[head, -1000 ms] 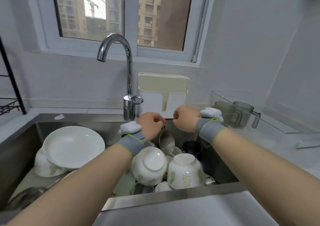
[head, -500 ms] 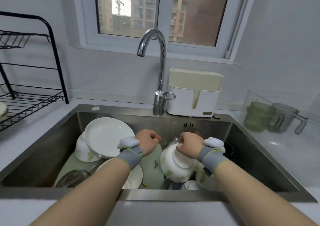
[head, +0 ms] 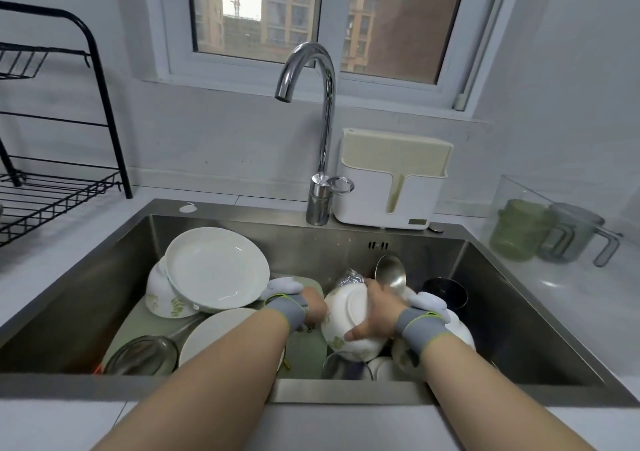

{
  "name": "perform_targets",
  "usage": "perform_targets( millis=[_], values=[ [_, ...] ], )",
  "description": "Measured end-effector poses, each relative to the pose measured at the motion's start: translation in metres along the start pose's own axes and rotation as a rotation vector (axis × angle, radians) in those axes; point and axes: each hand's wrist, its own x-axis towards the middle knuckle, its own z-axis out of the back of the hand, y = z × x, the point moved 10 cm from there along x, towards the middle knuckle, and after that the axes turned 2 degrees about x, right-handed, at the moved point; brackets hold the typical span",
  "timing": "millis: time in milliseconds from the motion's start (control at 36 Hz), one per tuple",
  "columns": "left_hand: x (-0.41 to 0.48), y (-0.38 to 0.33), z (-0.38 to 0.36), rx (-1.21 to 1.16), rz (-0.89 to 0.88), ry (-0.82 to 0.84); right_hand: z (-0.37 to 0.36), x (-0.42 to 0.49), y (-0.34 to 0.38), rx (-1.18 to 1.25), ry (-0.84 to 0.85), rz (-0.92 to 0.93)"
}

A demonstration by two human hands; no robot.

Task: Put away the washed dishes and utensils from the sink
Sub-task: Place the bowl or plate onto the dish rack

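Two hands in a sink full of dishes

Two hands reach into the sink [head: 519, 298]. The right hand [head: 375, 315] grasps a white bowl [head: 346, 329] with a leaf print, tipped on its side near the middle of the sink, fingers over its base and thumb along its wall. The left hand [head: 313, 307] is pressed against the bowl's left side; whether it grips anything I cannot tell. A ladle [head: 390, 273] stands just behind the bowl, a dark cup [head: 446, 293] to its right. Toward the sink's left end a white plate [head: 216, 270] leans on another bowl [head: 162, 300], with a strainer [head: 142, 355] at the front. Behind the sink stand the tap [head: 323, 132] and a white holder [head: 391, 180]; a black rack [head: 52, 194] sits at the table's left, two jugs [head: 550, 232] at its right.
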Motion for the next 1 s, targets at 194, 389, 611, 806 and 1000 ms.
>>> perform_targets(
  millis=[194,389,611,806,1000],
  values=[
    [0.000,0.007,-0.007,-0.365,0.073,0.048,0.007,-0.001,0.003,0.005,-0.042,0.027],
    [-0.005,0.007,-0.007,-0.571,0.070,0.060,0.016,-0.006,0.005,0.068,-0.053,0.074],
    [-0.009,0.009,-0.015,-0.941,0.125,0.109,0.025,-0.009,-0.001,0.158,-0.077,0.080],
    [-0.013,0.005,-0.014,-0.929,0.102,0.119,0.026,-0.001,-0.010,0.336,-0.099,0.077],
    [-0.022,-0.007,-0.004,-1.134,0.035,0.173,0.032,0.004,-0.024,0.507,-0.111,0.053]
  ],
)
